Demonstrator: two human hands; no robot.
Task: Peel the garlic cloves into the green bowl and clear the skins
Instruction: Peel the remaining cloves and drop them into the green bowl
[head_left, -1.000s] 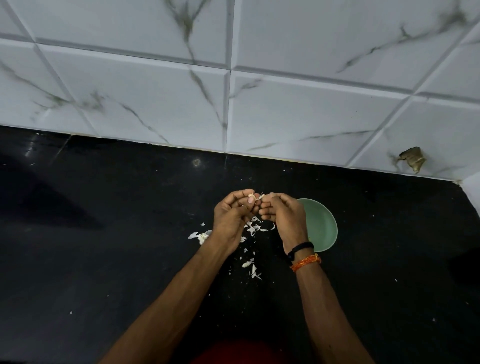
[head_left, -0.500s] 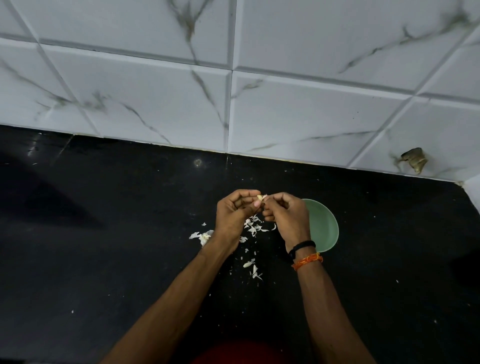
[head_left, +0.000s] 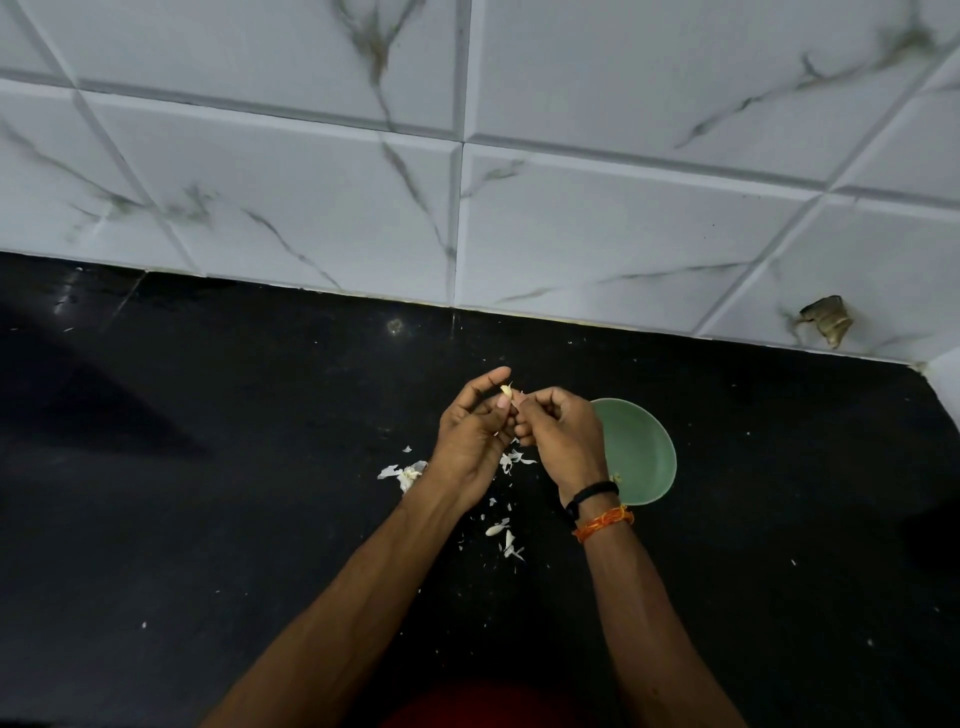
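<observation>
Tiled wall above a black polished surface.

The wall is clad in large white tiles with grey-green marble veining, laid with bevelled edges and dark grout lines. One tile at the right carries a chipped, brownish damaged patch just above the joint with the surface. At the far right the wall turns at a corner. The surface is black and glossy, flecked with small pale specks, and meets the wall along a pale sealant line. A faint light reflection shows near that joint. Lighting is dim and even, darker towards the left edge.
</observation>
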